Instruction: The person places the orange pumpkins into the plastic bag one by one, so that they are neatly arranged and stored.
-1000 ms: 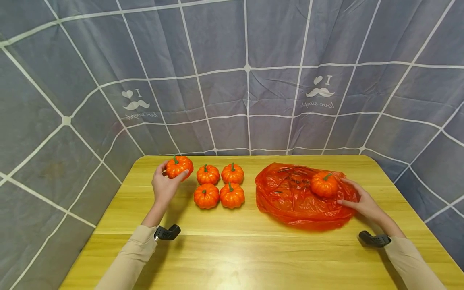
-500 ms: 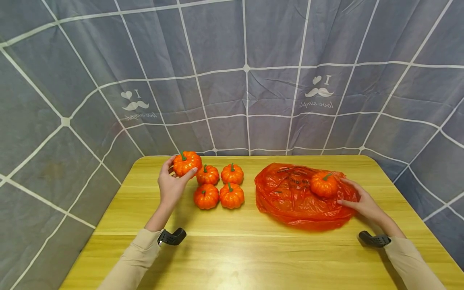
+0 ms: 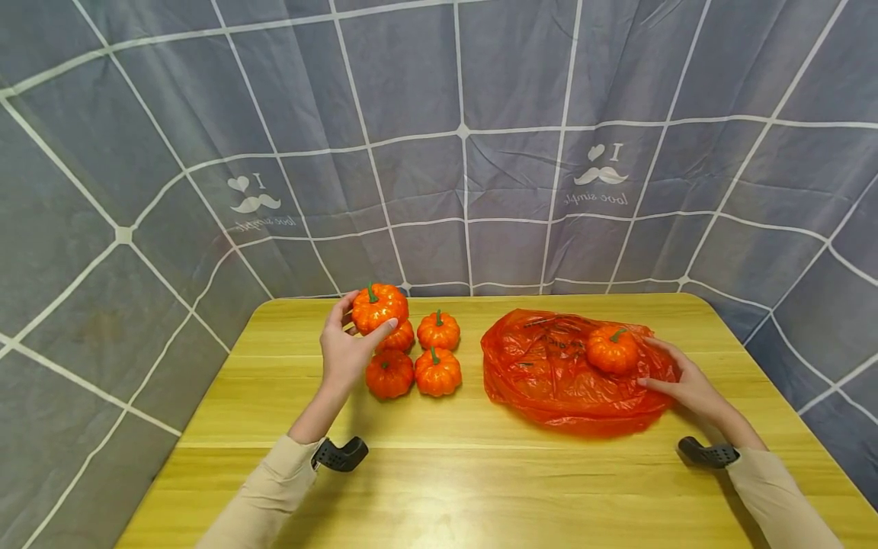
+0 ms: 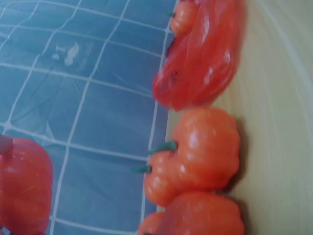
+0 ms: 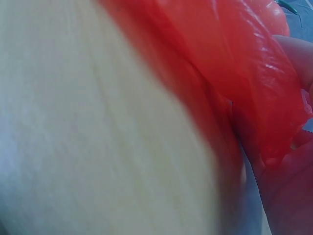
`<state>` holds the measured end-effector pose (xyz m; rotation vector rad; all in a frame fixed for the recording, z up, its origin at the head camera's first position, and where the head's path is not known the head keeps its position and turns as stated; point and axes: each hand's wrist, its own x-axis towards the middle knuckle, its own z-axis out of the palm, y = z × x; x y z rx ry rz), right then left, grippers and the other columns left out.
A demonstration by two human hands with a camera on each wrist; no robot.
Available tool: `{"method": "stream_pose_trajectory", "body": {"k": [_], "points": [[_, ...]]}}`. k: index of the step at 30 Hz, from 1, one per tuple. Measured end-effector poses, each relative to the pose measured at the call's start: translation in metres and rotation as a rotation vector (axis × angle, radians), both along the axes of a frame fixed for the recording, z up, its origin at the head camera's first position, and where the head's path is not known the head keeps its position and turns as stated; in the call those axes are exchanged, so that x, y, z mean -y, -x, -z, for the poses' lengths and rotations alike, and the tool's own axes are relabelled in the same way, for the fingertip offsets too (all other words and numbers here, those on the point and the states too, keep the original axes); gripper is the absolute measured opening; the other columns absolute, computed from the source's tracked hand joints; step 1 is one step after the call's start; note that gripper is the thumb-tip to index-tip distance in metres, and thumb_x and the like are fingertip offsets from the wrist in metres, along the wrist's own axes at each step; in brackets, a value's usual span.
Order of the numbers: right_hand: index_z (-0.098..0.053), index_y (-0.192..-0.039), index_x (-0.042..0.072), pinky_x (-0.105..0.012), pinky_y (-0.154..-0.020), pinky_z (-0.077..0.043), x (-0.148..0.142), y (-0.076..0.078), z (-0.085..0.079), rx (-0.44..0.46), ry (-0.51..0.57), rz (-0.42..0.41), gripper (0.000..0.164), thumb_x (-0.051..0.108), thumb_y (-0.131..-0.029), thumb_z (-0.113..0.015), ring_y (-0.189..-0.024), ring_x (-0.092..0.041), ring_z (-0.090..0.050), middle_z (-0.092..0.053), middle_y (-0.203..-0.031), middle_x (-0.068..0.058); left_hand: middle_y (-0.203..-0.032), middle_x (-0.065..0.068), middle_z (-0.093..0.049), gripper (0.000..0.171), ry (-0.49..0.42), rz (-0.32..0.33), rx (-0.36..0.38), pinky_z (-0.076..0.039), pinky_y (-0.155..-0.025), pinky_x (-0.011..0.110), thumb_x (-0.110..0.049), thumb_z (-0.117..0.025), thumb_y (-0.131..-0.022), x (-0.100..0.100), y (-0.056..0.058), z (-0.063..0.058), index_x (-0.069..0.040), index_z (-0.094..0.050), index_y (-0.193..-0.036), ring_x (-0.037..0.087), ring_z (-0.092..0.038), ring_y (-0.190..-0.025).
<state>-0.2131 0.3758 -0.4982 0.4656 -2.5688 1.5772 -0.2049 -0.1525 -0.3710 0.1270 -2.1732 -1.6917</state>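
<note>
My left hand (image 3: 345,352) grips a small glossy orange pumpkin (image 3: 381,306) with a green stem, thumb on its near side. It is lifted and overlaps the back left pumpkin (image 3: 401,336) of a two-by-two group. That same held pumpkin (image 4: 25,188) shows at the left edge of the left wrist view. My right hand (image 3: 693,389) is at the right end of a crumpled red plastic bag (image 3: 542,381), holding its edge with film between thumb and fingers. Another pumpkin (image 3: 613,350) rests on the bag beside those fingertips.
The other grouped pumpkins are at the back right (image 3: 439,330), front left (image 3: 389,374) and front right (image 3: 437,372). The wooden table (image 3: 439,480) ends against a grey grid-patterned curtain (image 3: 411,183). Both wrists wear black cameras.
My left hand has carried its pumpkin to the right, from beside the group to over its back left pumpkin. The right hand and the bag have stayed in place.
</note>
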Motion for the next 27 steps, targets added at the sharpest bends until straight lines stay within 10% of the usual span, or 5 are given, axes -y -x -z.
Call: {"method": "stream_pose_trajectory", "body": {"k": [16, 27], "points": [[-0.033, -0.145, 0.001, 0.002, -0.087, -0.034, 0.000, 0.000, -0.002, 0.010, -0.037, 0.026, 0.073, 0.003, -0.083, -0.071, -0.110, 0.021, -0.037, -0.038, -0.130, 0.024, -0.129, 0.013, -0.054, 0.073, -0.028, 0.174, -0.005, -0.050, -0.095, 0.042, -0.015, -0.083, -0.072, -0.057, -0.005, -0.002, -0.008, -0.049, -0.136, 0.027, -0.054, -0.113], [-0.033, -0.144, -0.002, 0.002, -0.087, -0.032, 0.001, -0.002, -0.003, -0.003, -0.036, 0.025, 0.073, 0.000, -0.081, -0.072, -0.111, 0.022, -0.035, -0.038, -0.130, 0.026, -0.123, 0.012, -0.057, 0.071, 0.017, 0.241, 0.013, -0.052, -0.092, 0.041, -0.020, -0.085, -0.069, -0.094, -0.004, 0.019, -0.010, -0.053, -0.132, 0.027, -0.056, -0.109]]}}
